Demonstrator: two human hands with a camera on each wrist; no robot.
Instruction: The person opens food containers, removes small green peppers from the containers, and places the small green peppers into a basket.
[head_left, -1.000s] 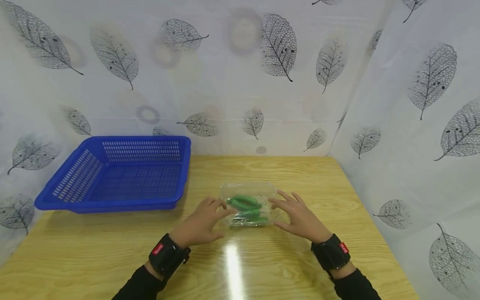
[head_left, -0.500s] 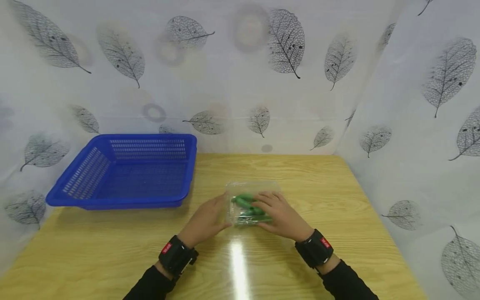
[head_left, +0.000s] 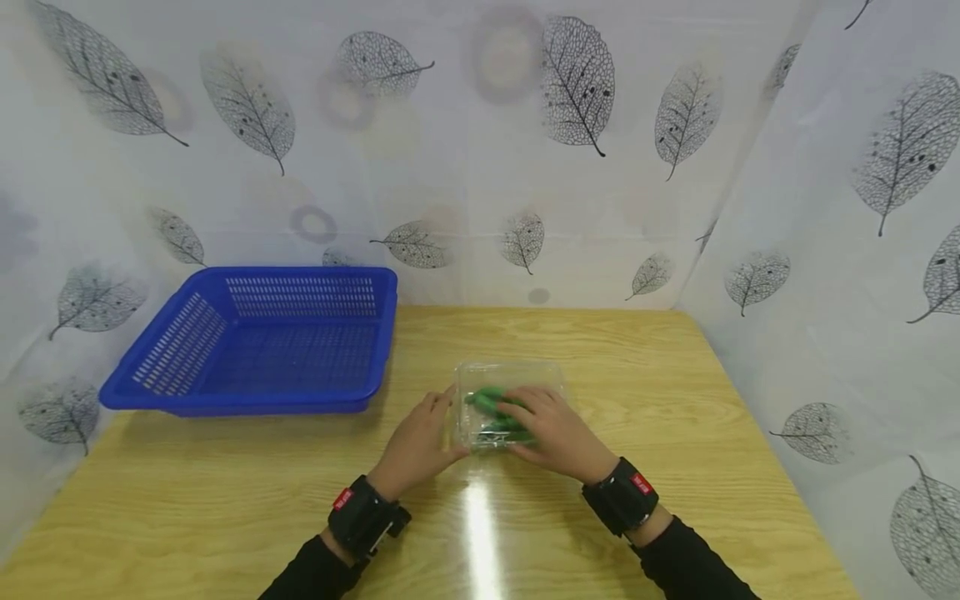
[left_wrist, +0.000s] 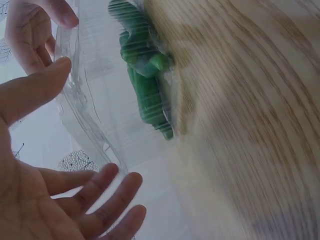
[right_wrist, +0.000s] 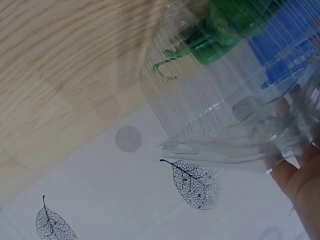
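A clear plastic box lies on the table in front of me, with several green vegetables inside; their exact kind is hard to tell. My left hand is at the box's left side, thumb by the front corner and fingers spread along the side. In the left wrist view the thumb and fingertips of that hand meet the box's rim. Across the box top rests my right hand, thumb near the front edge. The right wrist view shows its fingers partly behind the clear plastic.
At the back left of the wooden table stands a blue plastic basket with slotted sides. A white leaf-patterned sheet hangs behind the table and along its right side.
Both hands have come in to the box. The right hand has moved left from beside it onto its top, and the left hand's thumb has reached the front corner.
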